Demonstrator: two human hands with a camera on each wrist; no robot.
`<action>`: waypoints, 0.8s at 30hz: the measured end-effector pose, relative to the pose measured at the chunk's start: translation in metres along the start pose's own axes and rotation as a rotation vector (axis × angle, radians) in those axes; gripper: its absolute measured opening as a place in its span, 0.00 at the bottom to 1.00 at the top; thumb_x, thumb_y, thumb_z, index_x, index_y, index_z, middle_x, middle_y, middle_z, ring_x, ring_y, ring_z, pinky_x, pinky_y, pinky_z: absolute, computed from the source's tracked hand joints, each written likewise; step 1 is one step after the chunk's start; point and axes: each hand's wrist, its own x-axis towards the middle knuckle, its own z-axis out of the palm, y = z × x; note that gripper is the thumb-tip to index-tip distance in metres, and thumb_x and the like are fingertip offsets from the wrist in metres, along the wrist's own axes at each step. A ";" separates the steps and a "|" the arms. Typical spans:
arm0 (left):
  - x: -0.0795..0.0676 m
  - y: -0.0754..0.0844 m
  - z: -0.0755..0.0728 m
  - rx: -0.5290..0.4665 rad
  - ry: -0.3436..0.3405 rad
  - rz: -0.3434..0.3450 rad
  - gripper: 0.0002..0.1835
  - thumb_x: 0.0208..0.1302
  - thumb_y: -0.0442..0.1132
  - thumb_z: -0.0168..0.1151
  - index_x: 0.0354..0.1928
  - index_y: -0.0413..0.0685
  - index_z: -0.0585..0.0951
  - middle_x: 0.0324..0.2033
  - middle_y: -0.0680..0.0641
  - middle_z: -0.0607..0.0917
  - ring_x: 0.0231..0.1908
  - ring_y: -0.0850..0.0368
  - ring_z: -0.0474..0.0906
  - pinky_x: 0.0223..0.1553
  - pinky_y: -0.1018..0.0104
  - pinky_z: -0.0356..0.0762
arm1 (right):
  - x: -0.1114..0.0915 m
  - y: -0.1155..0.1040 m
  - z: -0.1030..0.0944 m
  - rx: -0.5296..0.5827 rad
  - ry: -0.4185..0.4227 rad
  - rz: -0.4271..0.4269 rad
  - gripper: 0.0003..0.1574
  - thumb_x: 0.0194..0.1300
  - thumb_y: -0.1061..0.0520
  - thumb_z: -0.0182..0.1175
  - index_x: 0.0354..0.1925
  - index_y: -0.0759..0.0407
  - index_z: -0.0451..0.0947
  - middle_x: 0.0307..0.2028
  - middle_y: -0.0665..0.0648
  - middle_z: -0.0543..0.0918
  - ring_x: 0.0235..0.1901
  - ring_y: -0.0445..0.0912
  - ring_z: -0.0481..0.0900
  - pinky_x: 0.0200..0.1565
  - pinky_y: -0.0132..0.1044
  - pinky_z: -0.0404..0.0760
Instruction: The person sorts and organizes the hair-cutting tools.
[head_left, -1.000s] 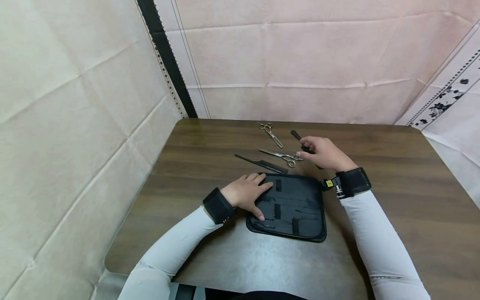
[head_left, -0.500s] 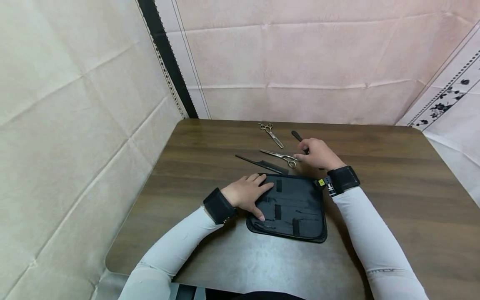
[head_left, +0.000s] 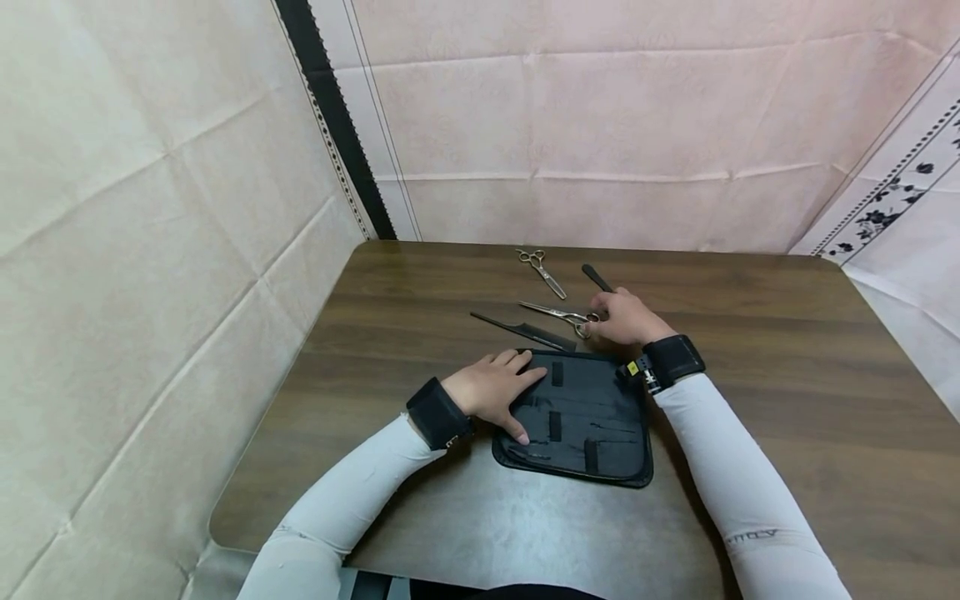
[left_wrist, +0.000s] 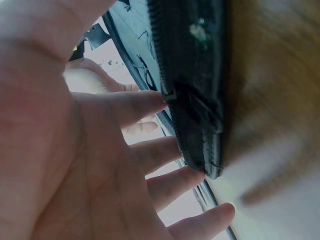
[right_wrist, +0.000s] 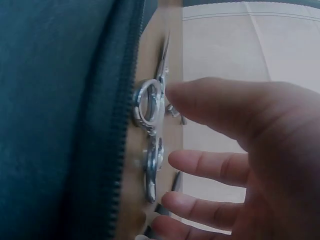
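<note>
A black zip case [head_left: 585, 400] with elastic loops inside lies on the table. My left hand [head_left: 491, 390] rests with spread fingers on its left side; in the left wrist view the fingertips lie along the zipped edge [left_wrist: 167, 95]. Beyond the case, my right hand [head_left: 628, 320] is at the handles of silver scissors [head_left: 551, 311]. In the right wrist view, thumb and fingers stand apart beside the finger rings [right_wrist: 148, 102], not closed round them. A black comb [head_left: 536, 334] with a thin tail lies between scissors and case.
A second pair of silver scissors [head_left: 543, 273] lies near the table's far edge. A slim black tool [head_left: 597, 277] sticks out past the right hand, its other end hidden. Pale cloth hangs [head_left: 622, 125] behind the wooden table [head_left: 390, 333].
My right hand has moved left and slightly nearer, from over the slim black tool to the scissors' handles. The left hand and the case have stayed put.
</note>
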 end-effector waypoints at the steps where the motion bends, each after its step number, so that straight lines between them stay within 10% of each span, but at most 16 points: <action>1: 0.000 0.000 0.000 -0.001 0.001 0.000 0.62 0.54 0.75 0.69 0.84 0.61 0.51 0.83 0.44 0.49 0.82 0.47 0.47 0.79 0.47 0.56 | 0.000 0.000 0.000 -0.001 0.000 0.001 0.31 0.71 0.49 0.65 0.63 0.68 0.76 0.59 0.72 0.76 0.57 0.63 0.73 0.60 0.63 0.74; 24: -0.002 0.001 0.000 -0.026 -0.002 0.001 0.61 0.55 0.73 0.70 0.84 0.61 0.51 0.84 0.45 0.48 0.82 0.47 0.45 0.79 0.47 0.54 | 0.006 0.000 0.013 -0.085 0.093 0.019 0.18 0.66 0.51 0.69 0.44 0.64 0.80 0.48 0.68 0.76 0.42 0.58 0.74 0.47 0.52 0.75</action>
